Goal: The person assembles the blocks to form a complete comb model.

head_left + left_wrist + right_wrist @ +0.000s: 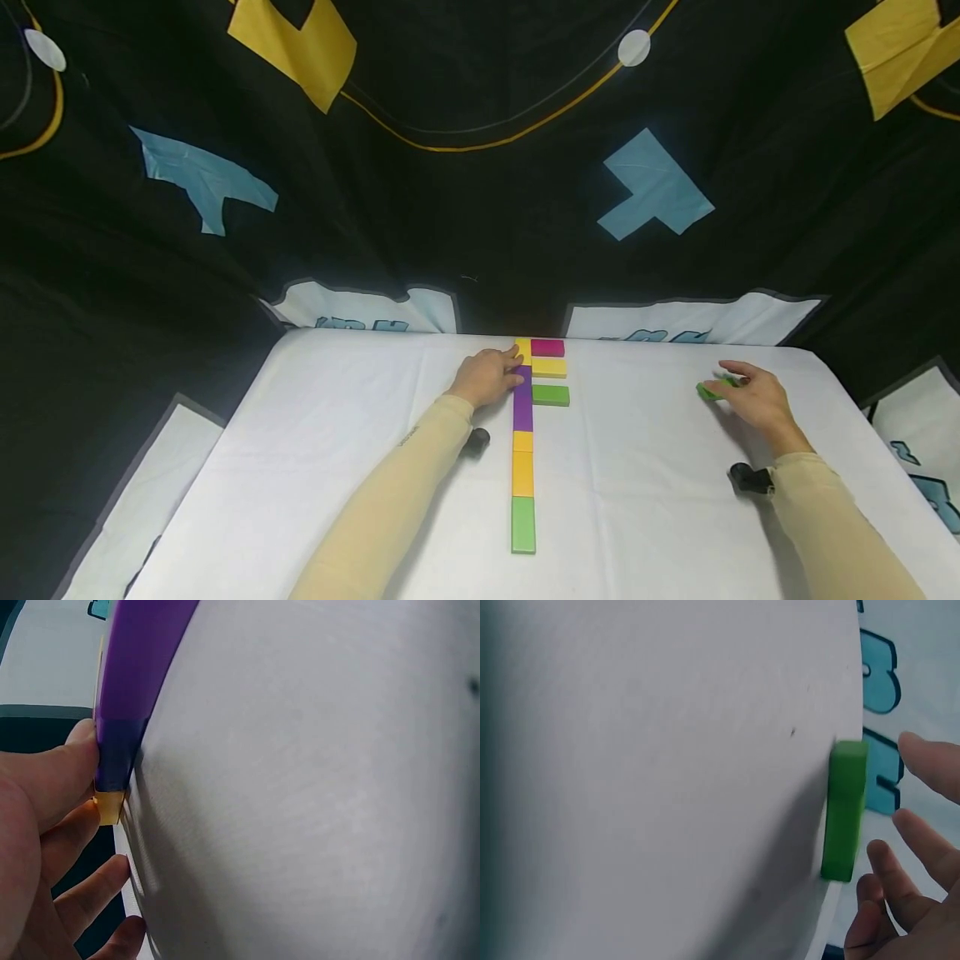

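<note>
A column of flat coloured blocks runs down the middle of the head view. From the far end come a yellow block [522, 351], a purple block [522, 400], yellow-orange blocks [522, 473] and a green block [523, 525]. My left hand [486, 377] touches the column's left side, thumb by the purple block and fingertips near the far yellow one; it encloses nothing. Over on the right, another green block [845, 814] lies on the table. Beside it is my right hand [756, 398], whose fingers are spread and, in the right wrist view, stand apart from the block.
Against the column's right side lie a magenta block [547, 348], a yellow bar [549, 367] and a green bar [551, 396]. They rest on a white-covered table [645, 517]. A dark curtain [450, 225] hangs behind the table's far edge.
</note>
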Motion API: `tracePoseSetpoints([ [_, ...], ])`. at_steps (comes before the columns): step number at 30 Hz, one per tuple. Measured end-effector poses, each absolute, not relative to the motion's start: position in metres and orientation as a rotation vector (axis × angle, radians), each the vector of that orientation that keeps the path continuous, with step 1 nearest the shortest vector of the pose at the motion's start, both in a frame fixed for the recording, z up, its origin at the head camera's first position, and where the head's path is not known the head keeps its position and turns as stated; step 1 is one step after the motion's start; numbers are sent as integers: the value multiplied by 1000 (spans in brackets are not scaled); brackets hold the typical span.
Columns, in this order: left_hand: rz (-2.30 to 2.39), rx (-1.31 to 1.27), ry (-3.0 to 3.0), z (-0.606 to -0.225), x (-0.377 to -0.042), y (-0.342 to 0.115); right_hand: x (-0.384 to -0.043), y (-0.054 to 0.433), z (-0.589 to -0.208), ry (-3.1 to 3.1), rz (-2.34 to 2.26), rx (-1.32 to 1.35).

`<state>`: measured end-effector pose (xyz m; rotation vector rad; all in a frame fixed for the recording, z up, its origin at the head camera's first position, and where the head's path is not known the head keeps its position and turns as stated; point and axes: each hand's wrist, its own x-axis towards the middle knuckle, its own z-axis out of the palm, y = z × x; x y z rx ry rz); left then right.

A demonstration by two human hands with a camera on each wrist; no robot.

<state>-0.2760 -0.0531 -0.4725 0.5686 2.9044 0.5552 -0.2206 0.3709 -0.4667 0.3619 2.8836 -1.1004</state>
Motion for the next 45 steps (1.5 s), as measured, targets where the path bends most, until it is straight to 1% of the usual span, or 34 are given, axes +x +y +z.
tracePoseSetpoints([
  [11, 552, 586, 2909, -471, -275, -53, -218, 380, -471, 2751, -1034, 399],
  [25, 543, 590, 2913, -471, -275, -53, -210, 361, -467, 2880, -777, 572],
  [45, 579, 587, 2913, -472, -275, -54, -209, 354, -467, 2817, -817, 769],
])
